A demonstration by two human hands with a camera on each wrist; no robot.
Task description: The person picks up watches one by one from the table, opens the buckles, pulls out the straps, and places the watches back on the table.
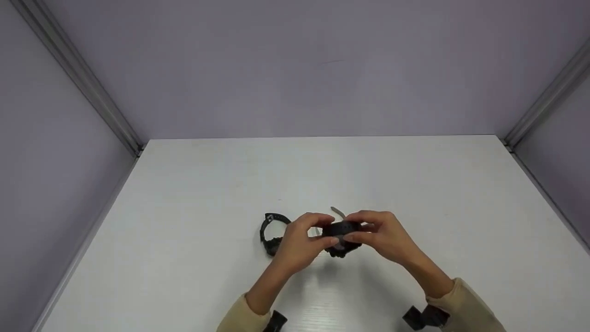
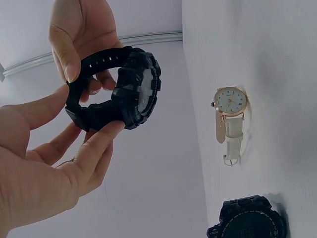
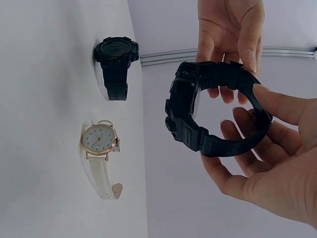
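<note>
held watch [image 1: 340, 233] above table [image 1: 184, 221], second watch [image 1: 271, 233] left, strap watch [image 1: 338, 212] behind

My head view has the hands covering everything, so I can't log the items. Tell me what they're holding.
Observer: A chunky black watch with its strap closed into a loop. The left hand and the right hand both hold it with their fingertips.
Operator: Identify the pale strip poking out behind the hands.
Observer: It is the white strap of a gold-cased watch with a white dial, lying on the table.
Operator: Describe the dark thing left of the hands.
Observer: It is a second black watch, face up, and its dark face shows what look like digits. It lies apart from the gold-cased watch.
</note>
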